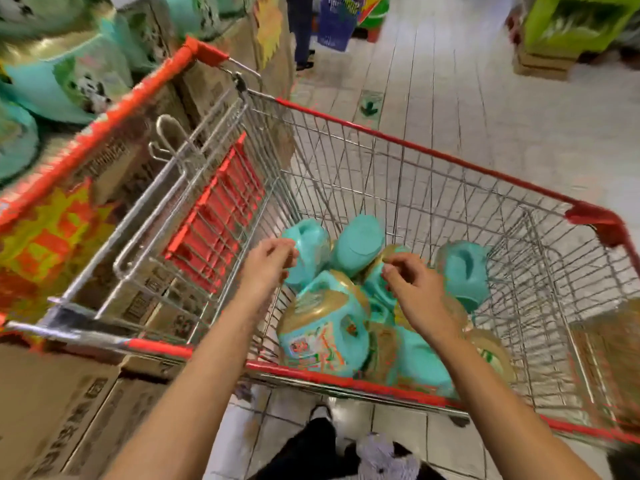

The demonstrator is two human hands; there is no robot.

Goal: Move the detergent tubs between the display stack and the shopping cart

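Teal plastic tubs on the display stack (69, 81), far left: rounded bodies, panda labels, resting on brown corrugated cartons (59, 403) printed in dark characters. Blurred; count not readable.

Shopping cart (346, 374), centre to right: silver wire mesh, red plastic rim and corner caps, red child-seat flap folded at its left end.

Detergent tubs (322, 327) in the cart: several, teal with gold shoulders and moulded handles, lying tumbled against one another at the near end of the basket.

Left hand (268, 259): over the basket, fingers loosely curled, just beside a tub handle; whether it touches is unclear.

Right hand (412, 285): over the pile, fingers bent downward against a tub top, nothing visibly gripped.

Step, as judged: reaching into the cart to take up tubs. Next move calls for hooking fingers through a handle and lifting clear of the neighbours. Smooth rigid plastic, probably heavy.

Tiled floor (485, 98), pale, far right.
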